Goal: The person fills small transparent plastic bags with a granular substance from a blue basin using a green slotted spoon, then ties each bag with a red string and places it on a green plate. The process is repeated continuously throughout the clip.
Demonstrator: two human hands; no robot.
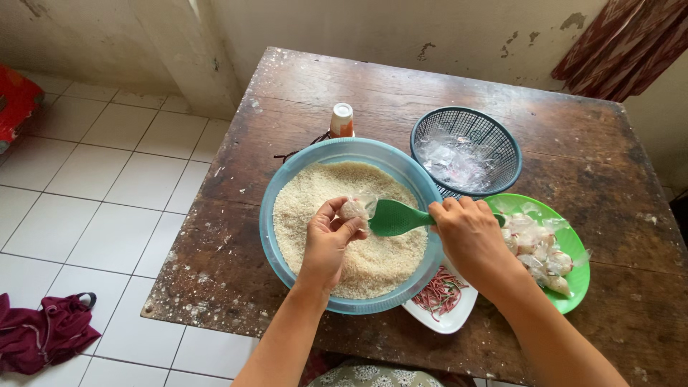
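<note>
A big light-blue bowl (pixel 276 186) full of raw rice (pixel 322 193) stands on the dark wooden table (pixel 401 86). My left hand (pixel 326 240) hovers over the rice, holding a small clear plastic bag (pixel 356 208) partly filled with rice. My right hand (pixel 469 233) grips the handle of a green rice paddle (pixel 394 217), whose blade rests right against the bag's mouth. Right of the bowl, a green plate (pixel 577 247) carries several filled, tied rice bags (pixel 534 247).
A dark mesh basket (pixel 502 136) with empty clear plastic bags sits behind the green plate. A white dish (pixel 451 319) of rubber bands lies near the table's front edge. An orange bottle (pixel 342 120) stands behind the bowl. A maroon cloth (pixel 43 333) lies on the tiled floor.
</note>
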